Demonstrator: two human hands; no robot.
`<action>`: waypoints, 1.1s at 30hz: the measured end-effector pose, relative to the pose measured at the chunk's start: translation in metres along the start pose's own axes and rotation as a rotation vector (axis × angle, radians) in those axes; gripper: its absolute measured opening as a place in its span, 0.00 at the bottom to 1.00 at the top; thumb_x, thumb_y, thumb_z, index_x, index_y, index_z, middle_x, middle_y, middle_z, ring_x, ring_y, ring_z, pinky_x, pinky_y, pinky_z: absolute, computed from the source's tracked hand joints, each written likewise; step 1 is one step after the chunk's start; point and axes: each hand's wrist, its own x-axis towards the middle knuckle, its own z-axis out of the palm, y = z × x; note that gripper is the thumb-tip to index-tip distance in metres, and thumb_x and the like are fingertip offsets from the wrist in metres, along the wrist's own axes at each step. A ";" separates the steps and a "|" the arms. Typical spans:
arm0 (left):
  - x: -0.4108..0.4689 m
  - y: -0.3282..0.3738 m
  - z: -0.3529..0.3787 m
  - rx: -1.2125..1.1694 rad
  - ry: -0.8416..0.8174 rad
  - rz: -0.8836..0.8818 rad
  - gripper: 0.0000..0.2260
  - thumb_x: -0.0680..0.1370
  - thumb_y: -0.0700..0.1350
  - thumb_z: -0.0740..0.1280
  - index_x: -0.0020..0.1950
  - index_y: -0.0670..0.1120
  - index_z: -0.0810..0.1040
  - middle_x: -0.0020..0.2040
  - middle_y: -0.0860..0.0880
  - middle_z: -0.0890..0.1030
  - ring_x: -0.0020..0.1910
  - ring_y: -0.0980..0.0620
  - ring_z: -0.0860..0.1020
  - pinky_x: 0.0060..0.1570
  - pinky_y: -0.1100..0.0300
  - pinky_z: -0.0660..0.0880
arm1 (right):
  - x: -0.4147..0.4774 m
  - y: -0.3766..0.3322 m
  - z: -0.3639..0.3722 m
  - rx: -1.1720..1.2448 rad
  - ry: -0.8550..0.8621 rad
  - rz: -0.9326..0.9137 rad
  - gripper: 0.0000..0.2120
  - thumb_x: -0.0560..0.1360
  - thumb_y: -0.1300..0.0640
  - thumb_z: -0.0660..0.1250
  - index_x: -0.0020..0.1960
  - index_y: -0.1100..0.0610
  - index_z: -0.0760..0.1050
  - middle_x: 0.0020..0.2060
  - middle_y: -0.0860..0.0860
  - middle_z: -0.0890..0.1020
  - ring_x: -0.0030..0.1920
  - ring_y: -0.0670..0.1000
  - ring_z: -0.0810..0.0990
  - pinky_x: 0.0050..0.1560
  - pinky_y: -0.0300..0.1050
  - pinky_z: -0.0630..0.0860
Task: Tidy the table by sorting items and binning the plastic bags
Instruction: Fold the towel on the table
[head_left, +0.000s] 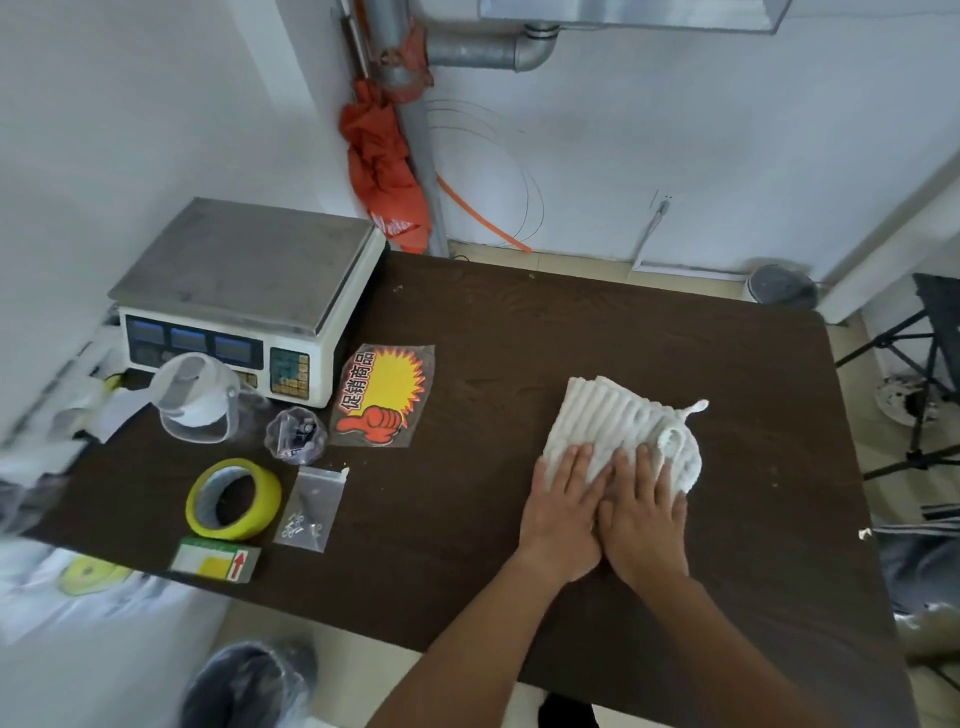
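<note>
A white ribbed cloth is laid flat on the worktop, under and just beyond the hands. Its ribs are aligned away from the hands, tilted slightly left. Its hanging loop is pointed far-right. The left hand and right hand are pressed side by side on its near edge, fingers straight, nothing gripped. A small plastic bag is seen well left of the hands.

A ribbed, fluffy white cloth lies on the matt dark wood-grain table; scale top is dull metal.
</note>
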 end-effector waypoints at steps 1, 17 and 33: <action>-0.001 -0.012 -0.003 -0.013 -0.002 -0.022 0.36 0.83 0.57 0.55 0.83 0.51 0.36 0.82 0.46 0.32 0.80 0.47 0.31 0.78 0.38 0.40 | 0.007 -0.014 -0.003 -0.009 -0.042 0.001 0.35 0.81 0.42 0.42 0.82 0.58 0.39 0.81 0.60 0.40 0.80 0.64 0.41 0.76 0.68 0.55; -0.118 -0.108 0.041 -0.221 0.139 -0.273 0.36 0.79 0.56 0.60 0.83 0.49 0.48 0.84 0.44 0.46 0.82 0.44 0.43 0.78 0.41 0.53 | -0.032 -0.153 0.030 -0.080 -0.066 -0.224 0.32 0.83 0.44 0.45 0.82 0.54 0.38 0.81 0.58 0.37 0.80 0.62 0.35 0.77 0.67 0.51; -0.226 -0.100 0.070 -0.111 0.215 -0.346 0.31 0.77 0.61 0.57 0.77 0.46 0.70 0.76 0.40 0.70 0.75 0.40 0.69 0.64 0.40 0.76 | -0.104 -0.171 0.054 -0.118 -0.111 -0.466 0.36 0.77 0.41 0.34 0.82 0.52 0.41 0.81 0.54 0.37 0.80 0.60 0.34 0.78 0.67 0.49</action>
